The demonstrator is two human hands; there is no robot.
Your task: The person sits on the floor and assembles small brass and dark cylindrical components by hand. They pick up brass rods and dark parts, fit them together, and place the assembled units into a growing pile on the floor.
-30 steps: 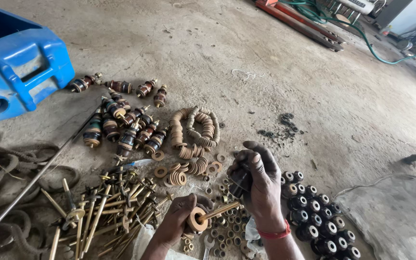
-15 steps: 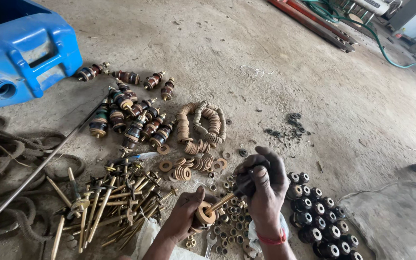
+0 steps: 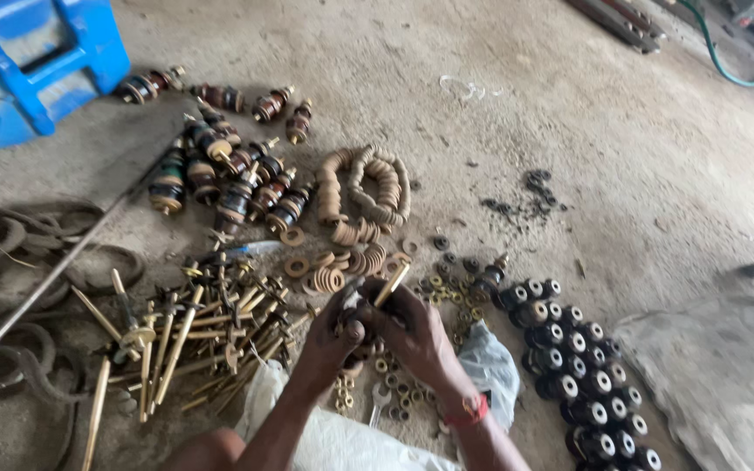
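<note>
Both hands meet low over the concrete floor (image 3: 569,131): the left hand (image 3: 329,336) and the right hand (image 3: 416,331) have their fingers closed together around a brass rod (image 3: 392,284), whose tip sticks up and away from the knuckles. A heap of loose brass rods (image 3: 185,336) lies just left of the hands, rows of black bushings (image 3: 569,366) run to the right, and tan washers (image 3: 364,196) sit beyond, with a blue container (image 3: 37,61) at the far left.
</note>
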